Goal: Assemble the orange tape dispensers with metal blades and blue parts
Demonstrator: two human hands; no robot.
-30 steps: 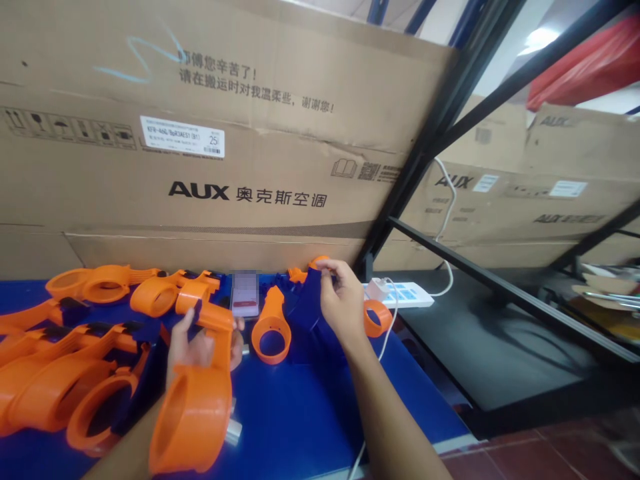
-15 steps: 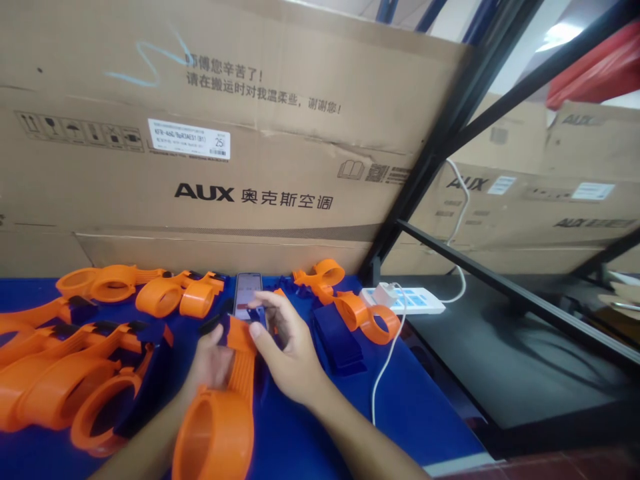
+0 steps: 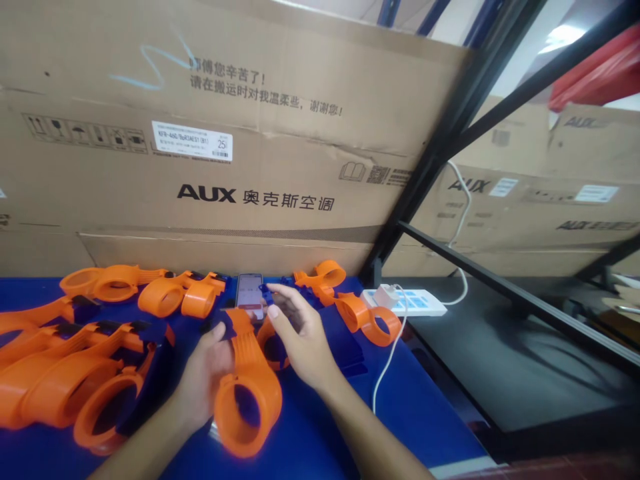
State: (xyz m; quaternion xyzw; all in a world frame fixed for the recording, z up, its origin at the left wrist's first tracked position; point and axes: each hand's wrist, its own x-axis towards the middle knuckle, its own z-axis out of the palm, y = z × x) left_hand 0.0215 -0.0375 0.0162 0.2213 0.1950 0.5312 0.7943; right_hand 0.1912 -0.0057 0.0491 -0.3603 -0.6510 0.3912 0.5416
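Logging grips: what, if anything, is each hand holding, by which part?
Left hand holds the orange ring piece by its handle end. Right hand seems to pinch a small blue part; exact spot unclear.

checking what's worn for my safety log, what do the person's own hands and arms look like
The left hand and right hand are human and ungloved. No sleeve shows on the left forearm or right forearm, nor any watch or bracelet. Some left fingers are hidden, so rings there can't be judged.
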